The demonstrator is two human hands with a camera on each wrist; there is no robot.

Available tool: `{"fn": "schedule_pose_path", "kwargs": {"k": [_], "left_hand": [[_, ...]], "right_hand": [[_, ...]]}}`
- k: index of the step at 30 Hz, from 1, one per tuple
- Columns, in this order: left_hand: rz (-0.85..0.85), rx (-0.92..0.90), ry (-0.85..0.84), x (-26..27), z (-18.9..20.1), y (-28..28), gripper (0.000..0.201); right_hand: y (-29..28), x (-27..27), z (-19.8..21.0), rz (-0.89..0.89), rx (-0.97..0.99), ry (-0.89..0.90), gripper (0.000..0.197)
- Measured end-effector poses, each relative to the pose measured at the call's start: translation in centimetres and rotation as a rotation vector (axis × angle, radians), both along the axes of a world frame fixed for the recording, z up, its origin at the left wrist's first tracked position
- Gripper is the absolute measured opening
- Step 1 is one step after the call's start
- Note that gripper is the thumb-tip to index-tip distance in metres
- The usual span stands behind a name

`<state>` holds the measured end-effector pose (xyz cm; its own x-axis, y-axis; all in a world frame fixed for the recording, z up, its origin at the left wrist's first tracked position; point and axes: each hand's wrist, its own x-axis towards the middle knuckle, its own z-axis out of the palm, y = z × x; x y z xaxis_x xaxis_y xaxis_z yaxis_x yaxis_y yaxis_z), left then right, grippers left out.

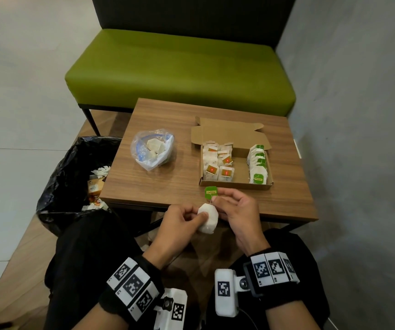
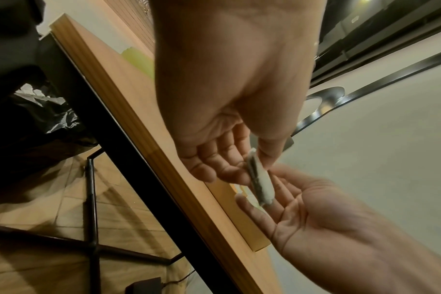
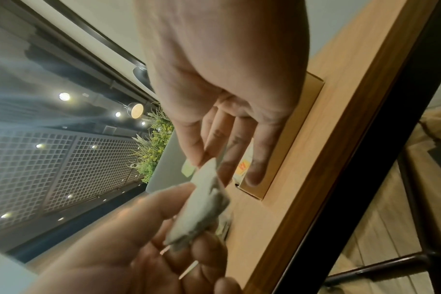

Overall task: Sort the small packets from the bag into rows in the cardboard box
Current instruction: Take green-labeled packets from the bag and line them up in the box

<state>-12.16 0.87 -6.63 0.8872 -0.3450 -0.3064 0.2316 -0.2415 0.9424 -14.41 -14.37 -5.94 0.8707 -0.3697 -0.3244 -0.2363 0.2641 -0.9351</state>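
Looking down from the head camera, we hold one white tea bag (image 1: 207, 218) just off the near edge of the desk (image 1: 158, 186), in front of the cardboard box (image 1: 237, 185). Our left hand (image 1: 179, 222) pinches the pouch, thumb on top. Our right hand (image 1: 234, 210) pinches the string just below the green tag (image 1: 211, 192), probably to straighten it before filing. The pouch's long axis runs near to far, tag end toward the box. In the box, orange-tagged bags (image 1: 219, 163) fill the left and green-tagged bags (image 1: 258, 163) the right, so we judge this one belongs on the right. The plastic bag (image 1: 152, 150), to the left, holds more.

From the left wrist, the tea bag (image 2: 261, 179) shows edge-on between thumb and fingers, so the left grip is clamped on it; the right hand's (image 2: 315, 214) grip is hidden here.

From the right wrist, the tea bag (image 3: 204, 204) is blurred, and thumb and finger meet by the pale tag (image 3: 188, 169).
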Motion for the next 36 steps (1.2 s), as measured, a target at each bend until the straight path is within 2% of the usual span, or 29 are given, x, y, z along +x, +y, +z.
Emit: {"fn": "schedule_pose_path", "kwargs": {"k": [3,7,12,15,18,21,24,28,30,34,36], "left_hand": [[0.047,-0.053,0.054,0.0,0.0,-0.1,0.012],[0.073,-0.158,0.151,0.1,0.1,-0.1,0.019],[0.071,-0.252,0.265,0.2,0.2,-0.1,0.026],[0.083,-0.252,0.27,0.4,0.5,0.0,0.032],[0.036,-0.194,0.193,0.6,0.7,0.2,0.024],[-0.026,-0.151,0.11,1.0,0.8,0.4,0.013],[-0.127,-0.066,-0.074,1.6,0.6,0.5,0.014],[-0.244,0.057,-0.299,2.8,0.5,0.2,0.02],[-0.265,0.097,-0.371,3.5,0.3,-0.2,0.016],[-0.251,0.129,-0.424,4.9,0.3,-1.8,0.016],[-0.254,0.163,-0.41,5.9,0.2,-2.7,0.032]], "right_hand": [[-0.3,-0.4,0.0,0.102,-0.112,-0.081,0.016],[-0.7,-0.9,0.0,0.261,-0.291,-0.114,0.021],[-0.7,-0.8,-0.2,0.259,-0.396,-0.113,0.025],[-0.7,-0.7,-0.2,0.271,-0.465,-0.114,0.029],[-0.8,-0.6,-0.1,0.295,-0.519,-0.117,0.032],[-1.3,-0.6,0.5,0.286,-0.456,-0.129,0.026],[-2.0,-0.2,0.9,0.34,-0.428,-0.105,0.03],[-3.0,1.0,1.6,0.395,-0.585,-0.057,0.018],[-3.6,1.5,2.2,0.412,-0.635,-0.06,0.015],[-5.3,3.0,3.2,0.46,-0.759,-0.05,0.01],[-6.8,4.3,3.6,0.436,-0.832,-0.038,0.011]]}}
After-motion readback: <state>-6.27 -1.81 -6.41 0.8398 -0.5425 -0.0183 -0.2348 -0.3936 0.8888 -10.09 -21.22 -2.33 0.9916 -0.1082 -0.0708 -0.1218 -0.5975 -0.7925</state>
